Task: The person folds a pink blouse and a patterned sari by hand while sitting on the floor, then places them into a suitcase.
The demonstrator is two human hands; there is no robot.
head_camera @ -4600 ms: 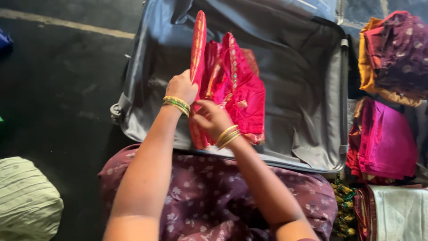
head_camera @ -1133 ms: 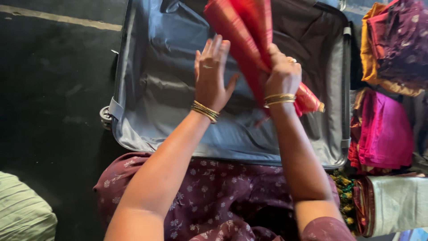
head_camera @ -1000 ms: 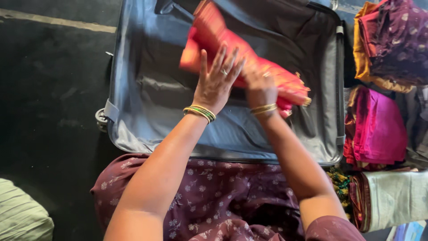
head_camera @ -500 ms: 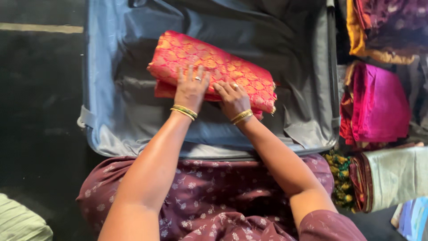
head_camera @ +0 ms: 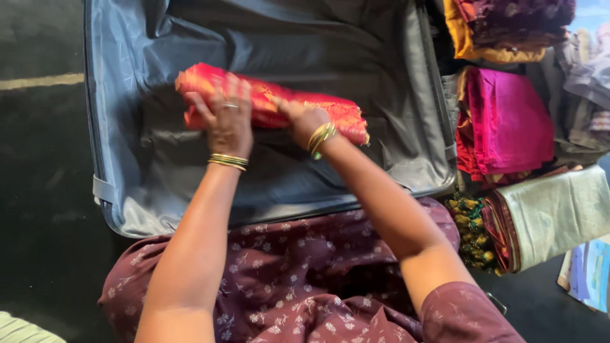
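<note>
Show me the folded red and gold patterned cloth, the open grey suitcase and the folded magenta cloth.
Folded red and gold patterned cloth [head_camera: 273, 101], head view, on its upper fold between the hands.
Open grey suitcase [head_camera: 159, 184], head view, on bare lining.
Folded magenta cloth [head_camera: 511, 121], head view, on its top face.

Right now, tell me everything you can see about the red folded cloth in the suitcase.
The red folded cloth is a long bundle of shiny, silk-like fabric woven with a gold pattern. It lies crosswise in the open grey suitcase, over the lining, tilted slightly down to the right. The left hand is on its left part and the right hand on its middle. Whether it rests on the lining is unclear.
</note>
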